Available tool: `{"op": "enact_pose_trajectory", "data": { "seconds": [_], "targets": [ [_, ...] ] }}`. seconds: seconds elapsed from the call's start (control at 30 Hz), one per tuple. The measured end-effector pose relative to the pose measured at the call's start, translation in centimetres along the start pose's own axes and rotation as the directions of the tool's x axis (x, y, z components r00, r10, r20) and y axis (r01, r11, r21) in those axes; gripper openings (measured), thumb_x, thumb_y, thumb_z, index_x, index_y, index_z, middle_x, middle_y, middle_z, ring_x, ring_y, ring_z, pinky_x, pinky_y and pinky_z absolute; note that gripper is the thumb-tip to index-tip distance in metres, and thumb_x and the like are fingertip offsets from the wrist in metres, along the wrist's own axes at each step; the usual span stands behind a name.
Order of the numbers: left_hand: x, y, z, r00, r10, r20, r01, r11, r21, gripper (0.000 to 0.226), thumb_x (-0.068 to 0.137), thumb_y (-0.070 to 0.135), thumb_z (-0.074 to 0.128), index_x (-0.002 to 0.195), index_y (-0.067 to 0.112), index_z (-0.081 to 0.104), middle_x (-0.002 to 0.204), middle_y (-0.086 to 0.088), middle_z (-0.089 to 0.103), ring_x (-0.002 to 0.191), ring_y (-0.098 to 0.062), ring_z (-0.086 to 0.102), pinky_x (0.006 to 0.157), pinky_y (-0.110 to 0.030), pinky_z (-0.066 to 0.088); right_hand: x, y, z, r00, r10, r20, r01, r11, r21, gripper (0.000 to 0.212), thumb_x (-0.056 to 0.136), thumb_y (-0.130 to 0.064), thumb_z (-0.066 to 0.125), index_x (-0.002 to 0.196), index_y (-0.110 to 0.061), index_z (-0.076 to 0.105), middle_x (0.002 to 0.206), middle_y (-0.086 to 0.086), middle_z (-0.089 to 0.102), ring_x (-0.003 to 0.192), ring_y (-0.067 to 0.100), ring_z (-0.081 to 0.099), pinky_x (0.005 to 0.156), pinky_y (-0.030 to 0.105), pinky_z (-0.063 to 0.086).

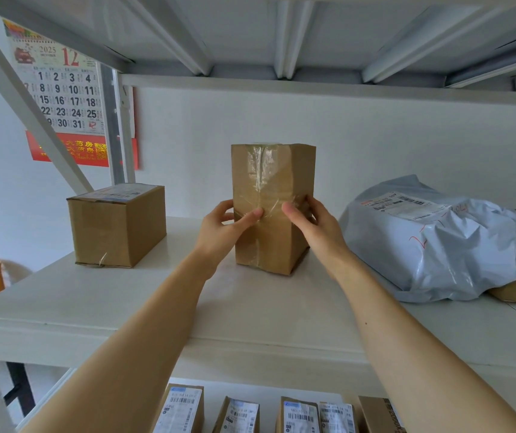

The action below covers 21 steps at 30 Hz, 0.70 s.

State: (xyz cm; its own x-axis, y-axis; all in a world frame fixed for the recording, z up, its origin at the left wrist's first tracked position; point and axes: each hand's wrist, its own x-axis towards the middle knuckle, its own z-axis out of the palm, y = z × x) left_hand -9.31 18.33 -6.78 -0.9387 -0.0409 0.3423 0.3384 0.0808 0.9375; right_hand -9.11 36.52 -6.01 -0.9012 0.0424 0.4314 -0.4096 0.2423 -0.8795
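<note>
The white metal shelf (144, 310) fills the frame from edge to edge, its board running across the middle. At the right of the frame a grey plastic mailer bag (438, 251) slumps on it, label up. A wall calendar (62, 98) hangs in the upper left behind the shelf post. Below it a squat cardboard box (116, 226) sits at centre left. Along the bottom edge a row of labelled parcels (181, 407) shows on the level beneath.

The tall cardboard box (273, 179) stands in the centre of the frame on its end. Its long axis is vertical, its taped seam faces the camera, and its base appears to rest on the board. It is well apart from the squat box and the bag.

Both hands clamp its lower half. The left hand (222, 228) wraps the left edge and the right hand (316, 226) the right edge, with thumbs pressed on the front face. The box lies straight ahead between them, neither hand nearer, so any push or lift would probably be shared evenly.
</note>
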Motion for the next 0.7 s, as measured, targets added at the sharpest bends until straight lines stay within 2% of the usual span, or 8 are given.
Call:
{"op": "enact_pose_trajectory", "data": {
  "seconds": [0.07, 0.13, 0.17, 0.23, 0.33, 0.47, 0.6, 0.7],
  "targets": [
    [0.1, -0.1, 0.0, 1.000, -0.005, 0.012, 0.005, 1.000, -0.016, 0.044, 0.080, 0.038, 0.080, 0.120, 0.027, 0.065, 0.116, -0.004, 0.070, 0.105, -0.016, 0.068, 0.080, -0.019, 0.052, -0.1, 0.0, 0.1, 1.000, -0.016, 0.017, 0.016, 1.000, -0.018, 0.087, 0.071, -0.057, 0.079, 0.144, -0.020, 0.047, 0.133, -0.010, 0.059, 0.125, 0.009, 0.054, 0.110, 0.029, 0.041],
    [0.0, -0.1, 0.0, 1.000, 0.003, 0.031, -0.002, 0.999, -0.043, 0.028, 0.085, 0.026, 0.078, 0.109, 0.033, 0.065, 0.110, -0.001, 0.072, 0.094, -0.007, 0.070, 0.069, -0.012, 0.052, -0.2, 0.3, 0.2, 0.998, -0.049, 0.028, 0.050, 0.998, -0.043, 0.081, 0.073, -0.042, 0.084, 0.141, -0.022, 0.046, 0.129, -0.012, 0.060, 0.123, 0.009, 0.055, 0.110, 0.030, 0.042],
    [-0.1, 0.0, 0.0, 0.999, 0.005, 0.042, -0.002, 0.998, -0.063, 0.027, 0.085, 0.023, 0.077, 0.106, 0.035, 0.065, 0.106, 0.001, 0.073, 0.087, -0.002, 0.070, 0.065, -0.010, 0.051, -0.2, 0.4, 0.3, 0.998, -0.059, 0.029, 0.060, 0.996, -0.066, 0.082, 0.072, -0.039, 0.086, 0.141, -0.023, 0.045, 0.129, -0.012, 0.059, 0.123, 0.010, 0.055, 0.109, 0.032, 0.043],
    [-0.1, 0.0, 0.0, 0.998, 0.016, 0.060, -0.011, 0.997, -0.077, 0.034, 0.084, 0.021, 0.079, 0.111, 0.035, 0.064, 0.098, 0.005, 0.075, 0.082, -0.001, 0.072, 0.066, -0.012, 0.053, -0.2, 0.6, 0.4, 0.997, -0.073, 0.023, 0.075, 0.992, -0.102, 0.084, 0.069, -0.041, 0.087, 0.140, -0.026, 0.045, 0.130, -0.010, 0.060, 0.122, 0.012, 0.057, 0.107, 0.035, 0.046],
    [-0.3, 0.0, 0.2, 0.998, 0.039, 0.051, -0.037, 0.998, -0.054, 0.047, 0.081, 0.023, 0.082, 0.121, 0.033, 0.060, 0.094, 0.005, 0.077, 0.085, -0.005, 0.073, 0.074, -0.019, 0.056, 0.0, 1.0, 0.4, 0.996, -0.084, 0.024, 0.086, 0.991, -0.102, 0.079, 0.062, -0.053, 0.086, 0.129, -0.035, 0.049, 0.126, -0.012, 0.063, 0.118, 0.011, 0.060, 0.104, 0.039, 0.049],
    [-0.4, 0.1, 0.2, 0.998, 0.053, 0.028, -0.052, 0.998, -0.039, 0.054, 0.078, 0.026, 0.084, 0.125, 0.030, 0.058, 0.100, 0.000, 0.076, 0.090, -0.011, 0.074, 0.074, -0.021, 0.058, 0.2, 1.2, 0.3, 0.995, -0.090, 0.051, 0.093, 0.993, -0.072, 0.060, 0.073, -0.040, 0.085, 0.123, -0.037, 0.050, 0.117, -0.018, 0.064, 0.114, 0.007, 0.061, 0.104, 0.038, 0.050],
    [-0.3, 0.0, 0.4, 0.999, 0.044, 0.014, -0.044, 0.999, -0.027, 0.055, 0.077, 0.027, 0.085, 0.124, 0.032, 0.056, 0.108, -0.001, 0.074, 0.101, -0.016, 0.071, 0.082, -0.029, 0.060, 0.3, 1.1, 0.2, 0.994, -0.089, 0.058, 0.092, 0.994, -0.053, 0.056, 0.078, -0.032, 0.083, 0.123, -0.036, 0.049, 0.110, -0.022, 0.063, 0.107, 0.002, 0.062, 0.100, 0.031, 0.051],
    [-0.1, -0.1, 0.6, 0.999, 0.047, -0.014, -0.047, 0.999, 0.006, 0.057, 0.076, 0.030, 0.085, 0.125, 0.033, 0.056, 0.112, 0.000, 0.071, 0.109, -0.019, 0.067, 0.092, -0.039, 0.058, 0.1, 1.0, 0.1, 0.993, -0.092, 0.072, 0.095, 0.995, -0.042, 0.056, 0.083, -0.029, 0.079, 0.132, -0.026, 0.052, 0.110, -0.022, 0.063, 0.099, -0.007, 0.062, 0.087, 0.015, 0.051]
  ]
}}
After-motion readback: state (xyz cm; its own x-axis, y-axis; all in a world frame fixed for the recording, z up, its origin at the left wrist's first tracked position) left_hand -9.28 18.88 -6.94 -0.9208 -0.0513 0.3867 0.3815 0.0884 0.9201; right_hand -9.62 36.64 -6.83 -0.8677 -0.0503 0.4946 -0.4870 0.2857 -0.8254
